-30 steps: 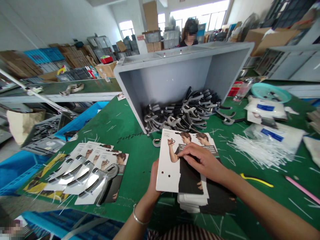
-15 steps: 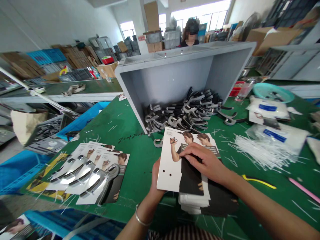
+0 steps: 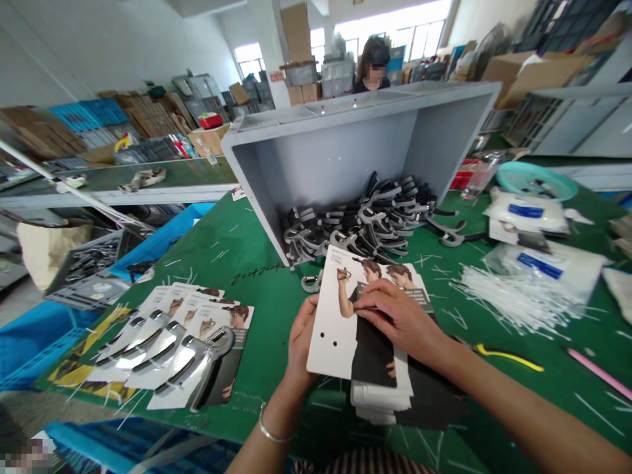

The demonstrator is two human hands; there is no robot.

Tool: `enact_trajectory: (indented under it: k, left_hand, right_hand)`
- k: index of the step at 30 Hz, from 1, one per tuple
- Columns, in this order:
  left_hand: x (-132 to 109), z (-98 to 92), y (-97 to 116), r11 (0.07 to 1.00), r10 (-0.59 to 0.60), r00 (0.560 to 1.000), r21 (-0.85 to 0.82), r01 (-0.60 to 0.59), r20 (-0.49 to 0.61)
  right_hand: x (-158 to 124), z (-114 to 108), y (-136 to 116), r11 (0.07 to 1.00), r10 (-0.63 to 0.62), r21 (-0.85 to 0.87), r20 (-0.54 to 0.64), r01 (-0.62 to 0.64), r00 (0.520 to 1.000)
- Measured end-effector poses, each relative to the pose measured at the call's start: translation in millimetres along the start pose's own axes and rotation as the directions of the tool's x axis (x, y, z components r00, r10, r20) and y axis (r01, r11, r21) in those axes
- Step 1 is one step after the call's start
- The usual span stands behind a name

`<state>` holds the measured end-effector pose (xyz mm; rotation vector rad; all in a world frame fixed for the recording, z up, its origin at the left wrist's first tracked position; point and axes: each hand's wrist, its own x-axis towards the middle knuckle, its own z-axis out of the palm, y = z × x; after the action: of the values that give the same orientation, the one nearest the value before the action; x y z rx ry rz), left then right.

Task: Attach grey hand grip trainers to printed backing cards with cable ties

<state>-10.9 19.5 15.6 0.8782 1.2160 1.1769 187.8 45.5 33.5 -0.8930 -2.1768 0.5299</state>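
Observation:
My left hand (image 3: 299, 342) grips the left edge of a printed backing card (image 3: 340, 332) with two small holes, tilted up over a stack of the same cards (image 3: 390, 401) on the green table (image 3: 237, 257). My right hand (image 3: 402, 319) lies on the card's face, fingers curled and pinched at its dark printed part. Beyond the card, a heap of black and grey hand grippers (image 3: 365, 227) spills from a grey bin (image 3: 345, 141) lying on its side.
Several finished cards with grippers (image 3: 172, 342) fan out at the left. White cable ties (image 3: 513, 296), plastic bags (image 3: 533, 217), a yellow tie (image 3: 508, 357) and a teal bowl (image 3: 536, 181) are on the right. A person sits behind the bin. Blue crates stand below left.
The card has tipped slightly further up and my left hand has slid a little higher along its left edge. My right hand stays on its face.

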Motion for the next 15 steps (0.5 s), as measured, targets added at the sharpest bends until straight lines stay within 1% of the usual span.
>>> enact_trajectory:
  k: [2,4,5,7,9,11,12,14,15]
  left_hand:
    - [-5,-3.6,4,0.996,0.039,0.998,-0.084,-0.034,0.057]
    - [-7,-5.7,9,0.992,0.005,0.992,-0.125,0.011,0.123]
    - [-8,-5.9,12,0.993,-0.024,0.990,-0.115,0.040,0.136]
    - [-7,-3.7,17,0.996,-0.050,0.993,-0.063,0.057,0.106]
    - [-6,1.5,20,0.997,-0.064,0.995,-0.032,0.066,0.081]
    - [-5,7.8,20,0.991,-0.125,0.986,-0.021,0.128,0.112]
    - [-4,10.5,20,0.986,-0.161,0.978,-0.019,0.165,0.132]
    - [-4,13.2,18,0.978,-0.198,0.969,-0.030,0.205,0.149]
    - [-3,12.9,18,0.977,-0.200,0.970,-0.041,0.207,0.139]
  right_hand:
    - [-2,1,-1,0.998,-0.027,-0.050,0.020,0.028,0.999]
    - [-4,2,-1,0.993,-0.029,-0.116,0.060,0.036,0.998]
    - [-5,3,-1,0.989,-0.024,-0.142,0.077,0.034,0.997]
    - [-6,4,-1,0.987,-0.013,-0.156,0.088,0.026,0.996]
    - [-5,3,-2,0.991,-0.016,-0.132,0.075,0.025,0.997]
    - [-3,0,-6,0.996,-0.023,-0.087,0.039,0.026,0.999]
    - [-3,-2,-8,0.998,-0.025,-0.059,0.002,0.025,1.000]
    - [-9,-10,-9,1.000,-0.012,-0.006,-0.121,0.011,0.993]
    - [-16,-15,-6,1.000,0.012,0.008,-0.198,-0.011,0.980]
